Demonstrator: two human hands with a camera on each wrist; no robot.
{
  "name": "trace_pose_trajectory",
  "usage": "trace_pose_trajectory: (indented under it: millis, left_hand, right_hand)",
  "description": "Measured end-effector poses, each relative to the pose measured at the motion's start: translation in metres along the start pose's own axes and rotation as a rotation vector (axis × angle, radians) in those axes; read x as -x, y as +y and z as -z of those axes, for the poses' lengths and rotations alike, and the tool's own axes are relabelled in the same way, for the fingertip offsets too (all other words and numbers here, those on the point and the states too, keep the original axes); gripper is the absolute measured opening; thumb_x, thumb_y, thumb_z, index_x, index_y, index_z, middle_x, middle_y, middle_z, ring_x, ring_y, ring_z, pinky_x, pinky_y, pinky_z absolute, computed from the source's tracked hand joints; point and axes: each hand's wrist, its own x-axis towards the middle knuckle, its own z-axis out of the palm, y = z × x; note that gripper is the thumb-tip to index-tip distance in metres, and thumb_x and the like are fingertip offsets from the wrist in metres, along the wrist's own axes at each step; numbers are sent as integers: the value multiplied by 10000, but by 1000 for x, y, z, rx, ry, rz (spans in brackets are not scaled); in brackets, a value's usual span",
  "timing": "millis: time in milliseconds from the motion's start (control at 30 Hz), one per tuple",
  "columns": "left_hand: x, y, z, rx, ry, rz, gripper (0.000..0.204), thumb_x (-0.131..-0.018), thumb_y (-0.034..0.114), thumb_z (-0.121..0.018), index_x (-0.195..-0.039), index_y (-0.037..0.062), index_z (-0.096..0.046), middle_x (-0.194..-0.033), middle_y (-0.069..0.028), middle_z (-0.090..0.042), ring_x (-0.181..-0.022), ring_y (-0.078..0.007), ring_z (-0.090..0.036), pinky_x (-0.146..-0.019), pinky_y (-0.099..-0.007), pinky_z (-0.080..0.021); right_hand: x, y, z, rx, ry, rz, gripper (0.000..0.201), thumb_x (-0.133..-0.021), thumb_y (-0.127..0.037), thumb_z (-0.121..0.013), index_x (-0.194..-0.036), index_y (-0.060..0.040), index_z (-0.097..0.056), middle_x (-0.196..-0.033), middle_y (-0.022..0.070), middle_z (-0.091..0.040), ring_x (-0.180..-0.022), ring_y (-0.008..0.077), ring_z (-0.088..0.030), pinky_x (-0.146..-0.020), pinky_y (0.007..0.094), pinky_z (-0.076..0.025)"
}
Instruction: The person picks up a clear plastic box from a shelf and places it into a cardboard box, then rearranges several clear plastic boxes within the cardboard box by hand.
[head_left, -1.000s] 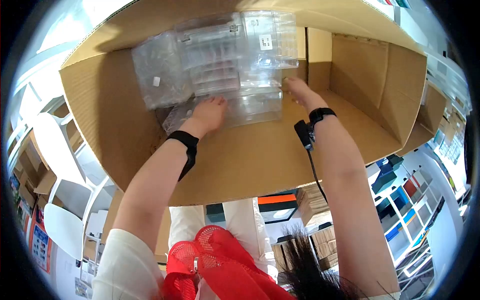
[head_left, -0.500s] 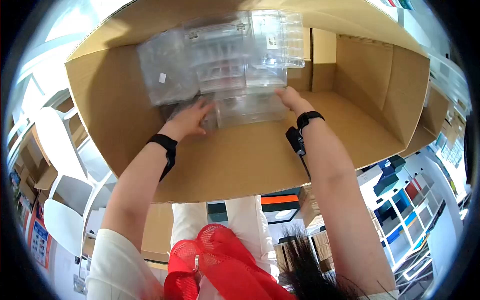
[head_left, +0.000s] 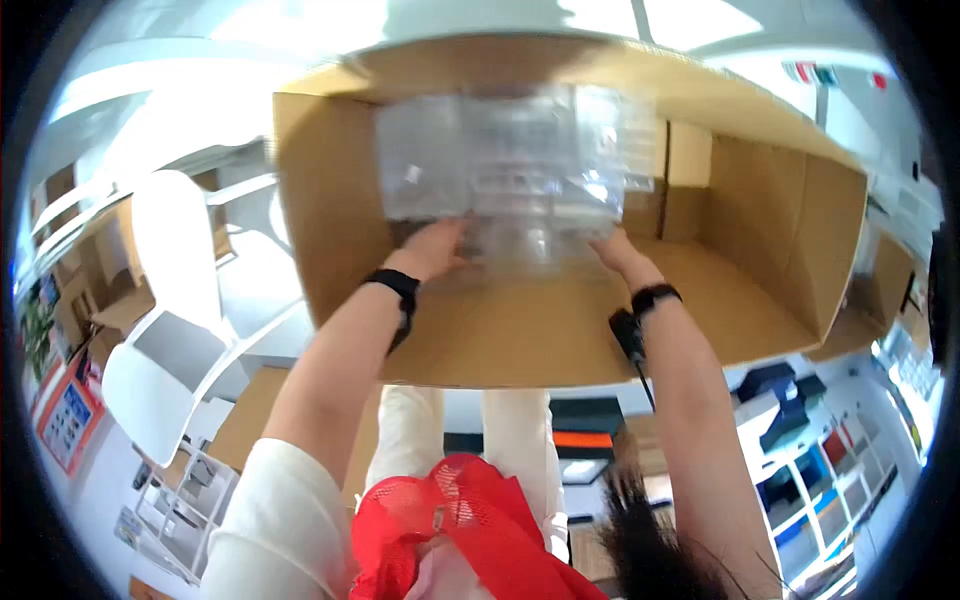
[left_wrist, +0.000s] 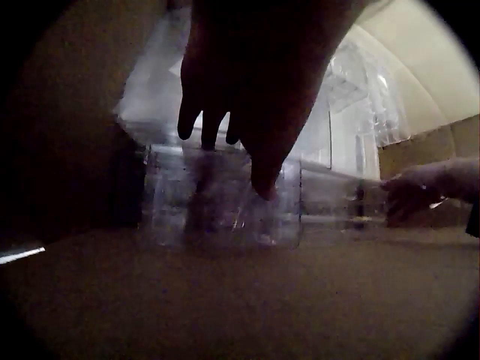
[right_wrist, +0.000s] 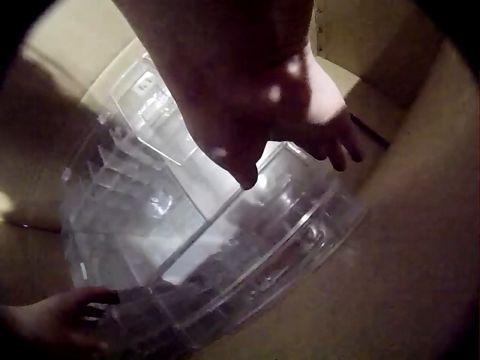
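Observation:
Clear plastic boxes stand stacked against the back of a cardboard box, blurred in the head view. My left hand is at the left part of the lower front row. In the left wrist view its spread fingers point down over a clear box. At the right end of that row is my right hand. The right wrist view has its thumb over the top edge of a clear case, other fingers extended near the far end. Both hands have their fingers largely straight.
The cardboard side wall rises close to the left of the stack. On the right, bare cardboard floor reaches the other wall. A white chair stands outside on the left. A cable hangs from my right wrist.
My left hand first shifted left along the front row, then came forward against it. My right hand moved in to the row's right end. The head view has tilted up and turned left.

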Motion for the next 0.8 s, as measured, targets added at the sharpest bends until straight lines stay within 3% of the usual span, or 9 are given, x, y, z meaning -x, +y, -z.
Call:
trace_pose_trajectory:
  millis: [67,133,300,433,533,567,667,733,800]
  left_hand:
    - [26,7,22,123,52,-62,598,-788,231,-637,-1286,8,-392,-1293,-203,-436,-1201,-338,-410,-977,-393,-369]
    - [46,3,31,142,189,-83,532,-803,217,-613,-1253,3,-428,-1248,-206,-476,-1158,-345,-446,-950,-393,-386]
    - [152,27,92,223,446,-140,414,-833,214,-564,-1180,0,-492,-1139,-197,-548,-1047,-363,-512,-895,-398,-413]
    - [285,19,115,131,648,-88,362,-830,196,-564,-1151,38,-511,-1104,-185,-553,-1009,-349,-525,-852,-405,-431]
    - [391,-8,97,82,868,-43,368,-801,172,-595,-1143,64,-517,-1068,-177,-559,-975,-359,-534,-832,-413,-438]
    - [435,-10,90,50,866,25,363,-796,168,-598,-1135,62,-522,-1067,-174,-562,-962,-362,-539,-825,-417,-440]
    - [535,-16,49,23,909,289,364,-781,190,-609,-1114,60,-535,-1005,-175,-578,-928,-360,-554,-801,-428,-449]
    - [593,-9,15,66,987,386,374,-777,188,-610,-1118,58,-532,-987,-185,-586,-904,-370,-561,-790,-435,-454]
    - [628,-11,-24,129,1045,433,370,-777,174,-605,-1118,50,-535,-1000,-192,-588,-903,-375,-566,-788,-431,-461]
  right_hand:
    - [51,-52,29,-148,-10,6,344,-815,-213,-519,-1153,-167,-565,-1172,170,-531,-1050,368,-501,-938,401,-379]
    - [16,39,-1,684,-218,362,372,-829,-210,-505,-1184,-102,-537,-1207,167,-526,-1067,370,-503,-926,376,-393]
    - [194,-178,109,71,-190,-93,407,-885,-316,-465,-1151,-13,-517,-1162,212,-543,-1084,341,-506,-931,379,-389]
    - [232,-75,72,-104,17,82,417,-844,-377,-541,-819,33,-614,-736,189,-619,-701,312,-582,-654,402,-456]
    - [295,-46,76,168,133,34,419,-862,-413,-489,-1090,-72,-574,-1048,222,-592,-963,376,-554,-789,429,-448]
    - [321,-34,81,542,50,187,369,-896,-359,-439,-983,-36,-596,-911,220,-611,-868,384,-574,-725,464,-463]
    - [301,168,51,839,10,319,315,-922,-284,-402,-1105,-68,-540,-915,192,-612,-896,332,-582,-715,430,-494]
    - [350,102,75,476,-73,-31,316,-917,-281,-415,-1115,-61,-529,-921,188,-611,-904,323,-582,-716,424,-498]
    - [378,61,91,343,-73,-127,320,-913,-278,-429,-1124,-54,-518,-926,184,-610,-913,314,-582,-716,418,-501]
